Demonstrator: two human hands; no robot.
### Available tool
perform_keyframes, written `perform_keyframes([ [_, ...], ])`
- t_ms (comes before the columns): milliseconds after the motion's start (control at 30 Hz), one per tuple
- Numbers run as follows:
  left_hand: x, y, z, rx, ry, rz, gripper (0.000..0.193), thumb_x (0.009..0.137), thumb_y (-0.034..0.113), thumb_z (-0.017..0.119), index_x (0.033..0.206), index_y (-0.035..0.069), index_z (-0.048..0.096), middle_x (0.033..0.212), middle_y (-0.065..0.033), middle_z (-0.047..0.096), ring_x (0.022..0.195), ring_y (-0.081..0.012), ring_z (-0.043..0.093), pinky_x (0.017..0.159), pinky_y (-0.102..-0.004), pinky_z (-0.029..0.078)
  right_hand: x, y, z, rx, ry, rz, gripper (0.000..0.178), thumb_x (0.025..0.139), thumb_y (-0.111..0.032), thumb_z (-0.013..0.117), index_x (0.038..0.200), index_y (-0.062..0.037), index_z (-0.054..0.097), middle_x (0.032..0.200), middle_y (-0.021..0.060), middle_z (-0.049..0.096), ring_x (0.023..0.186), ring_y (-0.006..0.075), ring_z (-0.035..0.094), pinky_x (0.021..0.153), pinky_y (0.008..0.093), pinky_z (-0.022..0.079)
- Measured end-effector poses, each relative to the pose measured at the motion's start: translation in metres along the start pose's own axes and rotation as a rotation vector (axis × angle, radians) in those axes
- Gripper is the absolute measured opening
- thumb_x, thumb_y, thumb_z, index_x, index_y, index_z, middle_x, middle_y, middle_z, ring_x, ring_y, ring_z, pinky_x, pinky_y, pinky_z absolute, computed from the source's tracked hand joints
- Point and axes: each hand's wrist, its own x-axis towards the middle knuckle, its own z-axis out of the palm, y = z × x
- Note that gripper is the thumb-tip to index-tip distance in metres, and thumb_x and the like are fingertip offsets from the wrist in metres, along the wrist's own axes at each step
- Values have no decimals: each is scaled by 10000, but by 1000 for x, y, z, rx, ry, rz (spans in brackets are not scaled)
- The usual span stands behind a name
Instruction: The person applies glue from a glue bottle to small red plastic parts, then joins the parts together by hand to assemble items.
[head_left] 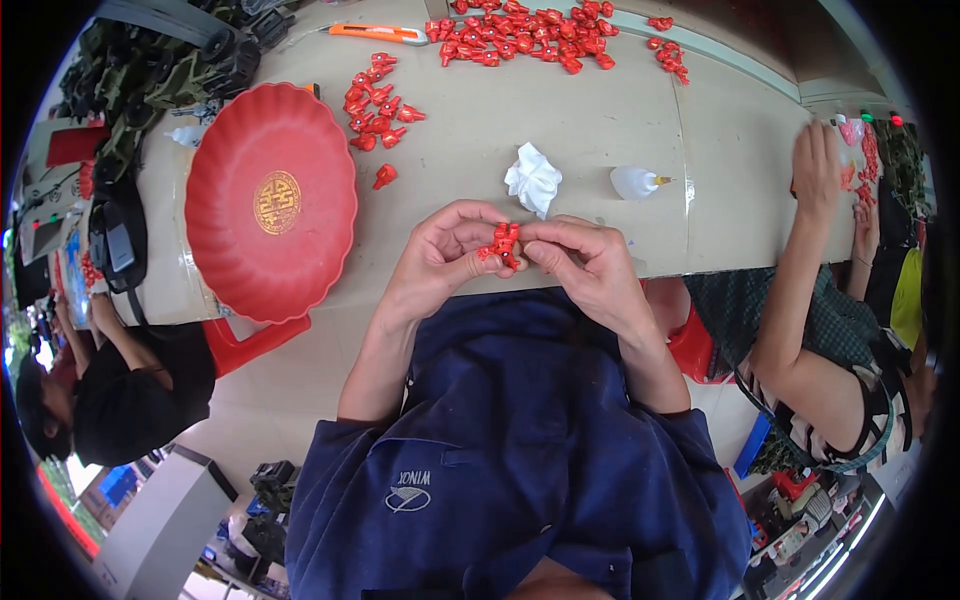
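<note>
My left hand (440, 255) and my right hand (590, 262) meet at the near edge of the beige table (600, 120). Together they pinch a small red plastic part (503, 243) between thumbs and fingertips. A loose group of similar red parts (375, 105) lies on the table beyond my left hand. A bigger heap of red parts (525, 35) sits at the far edge. A crumpled white tissue (532, 178) lies just beyond my hands.
A large red scalloped plate (270, 200) rests at the left. A small white glue bottle (637, 182) lies right of the tissue. An orange utility knife (378, 33) lies at the far edge. Another person's hand (817, 165) works at the right; a third person sits at the left.
</note>
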Motion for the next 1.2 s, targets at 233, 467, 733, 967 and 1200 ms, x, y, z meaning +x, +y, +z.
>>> perform_keyframes([
  [233,0,0,-1,-49,-14,16,327,820,46,598,1114,10,460,923,-148,618,821,-222,632,713,-299,517,-4,6,-1,40,48,-34,162,828,-64,593,965,15,627,781,79,611,683,102,574,587,217,438],
  [467,-2,3,-3,-97,-38,-44,328,829,53,587,1123,20,446,928,-150,612,831,-240,632,710,-298,514,-6,6,-5,-45,60,-24,158,825,-72,597,958,5,633,757,52,591,631,77,513,553,203,400],
  [733,-1,2,2,-125,-29,-83,317,829,34,579,1114,19,441,931,-151,608,844,-248,628,716,-301,511,-7,5,-6,-16,83,-18,151,827,-68,593,957,-1,632,785,59,607,665,81,535,583,208,419],
  [967,-1,3,2,-122,-18,-74,324,823,10,569,1117,17,433,942,-156,600,872,-264,620,738,-313,505,-9,5,-8,-6,77,-17,153,829,-78,593,960,-8,632,824,81,630,739,111,589,637,230,453],
  [1200,0,3,7,-150,24,-57,329,820,4,570,1117,27,430,940,-151,602,862,-264,623,736,-315,510,-21,-44,-28,-108,-43,-131,222,836,-68,577,1053,-32,602,853,66,622,716,98,580,622,229,448],
])
